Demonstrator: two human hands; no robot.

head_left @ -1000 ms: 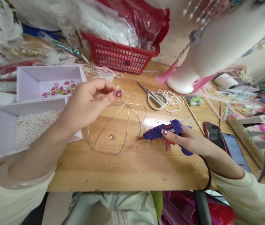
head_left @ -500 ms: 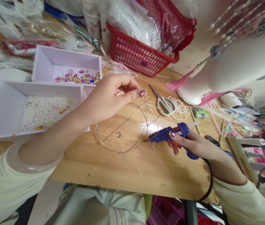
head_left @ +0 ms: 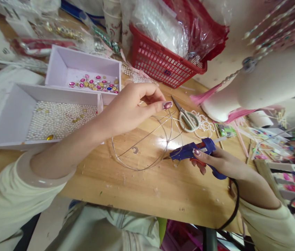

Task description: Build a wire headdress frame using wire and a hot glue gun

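Note:
My left hand (head_left: 142, 108) pinches the top of a thin wire frame (head_left: 137, 169) made of curved and crossing silvery wires. The frame's round lower hoop is at the tabletop. In my right hand (head_left: 220, 162) is a blue glue gun (head_left: 189, 151), held by its handle, with fingers at the orange trigger. Its metal nozzle points left and is close to the right side of the hoop; whether the two touch I cannot tell. A black cord (head_left: 236, 205) runs down from the handle. Scissors (head_left: 189, 120) with pale handles lie behind the frame.
To the left stand a box of white pearl beads (head_left: 55, 120) and a box of pink and gold gems (head_left: 95, 82). A red basket (head_left: 163, 62) of plastic bags is at the back. A bead strand (head_left: 204, 123) lies beside a white stand (head_left: 223, 101) with pink tassels.
The view has shifted slightly, so everything appears a little further right. Both hands keep their holds, and the nozzle stays close to the hoop.

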